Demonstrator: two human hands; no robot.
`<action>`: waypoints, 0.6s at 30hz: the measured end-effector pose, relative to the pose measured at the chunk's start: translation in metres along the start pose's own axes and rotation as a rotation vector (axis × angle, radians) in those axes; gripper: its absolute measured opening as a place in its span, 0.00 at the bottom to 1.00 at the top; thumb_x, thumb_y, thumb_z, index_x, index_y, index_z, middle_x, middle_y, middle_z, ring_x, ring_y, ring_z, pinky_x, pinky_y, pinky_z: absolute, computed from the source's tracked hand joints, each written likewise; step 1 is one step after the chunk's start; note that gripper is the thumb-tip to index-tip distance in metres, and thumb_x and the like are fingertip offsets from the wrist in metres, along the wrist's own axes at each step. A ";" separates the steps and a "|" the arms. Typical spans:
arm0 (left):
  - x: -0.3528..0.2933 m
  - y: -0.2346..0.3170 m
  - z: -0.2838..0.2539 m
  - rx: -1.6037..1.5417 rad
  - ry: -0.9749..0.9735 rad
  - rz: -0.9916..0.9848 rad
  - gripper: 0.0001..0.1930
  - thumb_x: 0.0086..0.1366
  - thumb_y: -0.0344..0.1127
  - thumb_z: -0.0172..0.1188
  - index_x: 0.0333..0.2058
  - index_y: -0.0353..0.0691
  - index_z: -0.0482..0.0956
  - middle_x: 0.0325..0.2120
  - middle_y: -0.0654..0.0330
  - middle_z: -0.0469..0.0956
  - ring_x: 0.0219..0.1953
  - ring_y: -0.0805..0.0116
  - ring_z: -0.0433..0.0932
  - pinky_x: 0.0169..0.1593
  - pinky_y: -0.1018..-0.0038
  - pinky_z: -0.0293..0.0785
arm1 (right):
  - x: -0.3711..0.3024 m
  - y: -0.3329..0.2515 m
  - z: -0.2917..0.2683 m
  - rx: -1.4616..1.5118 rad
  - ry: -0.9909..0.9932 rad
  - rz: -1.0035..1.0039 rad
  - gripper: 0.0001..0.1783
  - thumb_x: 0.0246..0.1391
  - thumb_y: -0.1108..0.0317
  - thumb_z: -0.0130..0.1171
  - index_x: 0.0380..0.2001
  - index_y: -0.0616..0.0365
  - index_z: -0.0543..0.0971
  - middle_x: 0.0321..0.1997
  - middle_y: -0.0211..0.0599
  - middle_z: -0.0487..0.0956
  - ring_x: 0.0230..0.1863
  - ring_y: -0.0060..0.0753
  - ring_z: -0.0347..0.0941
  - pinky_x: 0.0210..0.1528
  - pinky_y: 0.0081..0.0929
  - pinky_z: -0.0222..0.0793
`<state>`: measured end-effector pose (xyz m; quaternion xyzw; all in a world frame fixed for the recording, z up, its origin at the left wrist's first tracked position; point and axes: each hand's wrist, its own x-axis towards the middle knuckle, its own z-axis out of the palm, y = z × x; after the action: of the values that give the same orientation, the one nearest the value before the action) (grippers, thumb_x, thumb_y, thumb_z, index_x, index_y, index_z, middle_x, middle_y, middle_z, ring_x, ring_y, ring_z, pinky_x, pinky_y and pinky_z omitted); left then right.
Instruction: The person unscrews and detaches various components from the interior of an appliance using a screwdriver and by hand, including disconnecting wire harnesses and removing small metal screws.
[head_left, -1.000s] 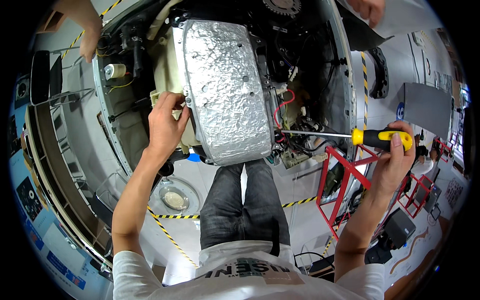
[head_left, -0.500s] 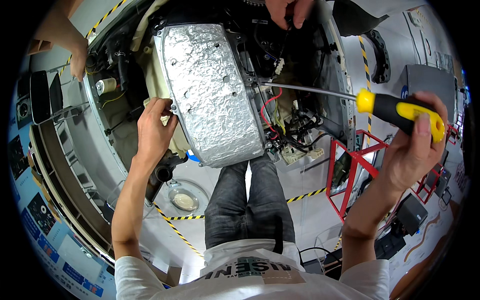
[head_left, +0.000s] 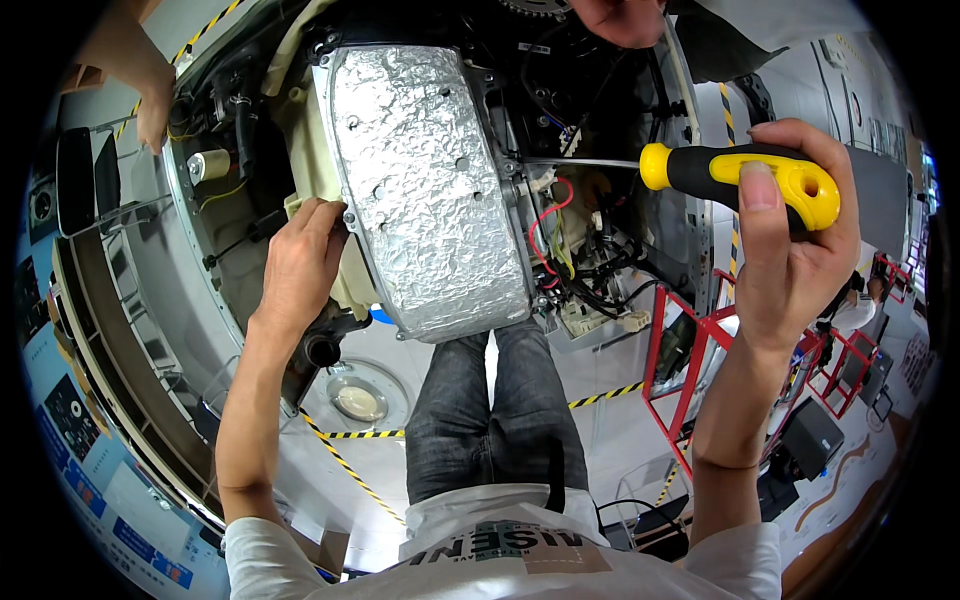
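Right hand [head_left: 790, 250] kept closed grip on yellow screwdriver [head_left: 740, 180], tip shifted from lower right edge of foil-covered panel [head_left: 430, 190] up to upper right screw area; left hand [head_left: 300, 265] stayed clamped on panel's left edge.

Bright, even overhead light fills the scene and the crinkled foil panel [head_left: 425, 180] throws back soft glare. Deep shadow pools in the machine's cavity beside the wiring [head_left: 570, 250]. Focus holds sharp at centre; fisheye bending curves the striped floor tape [head_left: 345, 465], and black vignette swallows the corners.
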<state>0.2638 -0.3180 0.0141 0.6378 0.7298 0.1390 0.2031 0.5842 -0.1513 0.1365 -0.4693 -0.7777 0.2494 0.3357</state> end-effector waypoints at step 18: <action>0.002 -0.004 0.000 -0.050 -0.049 -0.006 0.15 0.55 0.19 0.63 0.42 0.33 0.75 0.34 0.52 0.75 0.36 0.51 0.80 0.39 0.62 0.76 | 0.010 0.001 -0.013 -0.054 -0.256 -0.257 0.19 0.51 0.63 0.67 0.44 0.61 0.77 0.43 0.35 0.77 0.38 0.22 0.74 0.42 0.17 0.70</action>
<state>0.2597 -0.3165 0.0124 0.6336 0.7228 0.1409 0.2373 0.5916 -0.1408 0.1471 -0.3392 -0.8741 0.2413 0.2504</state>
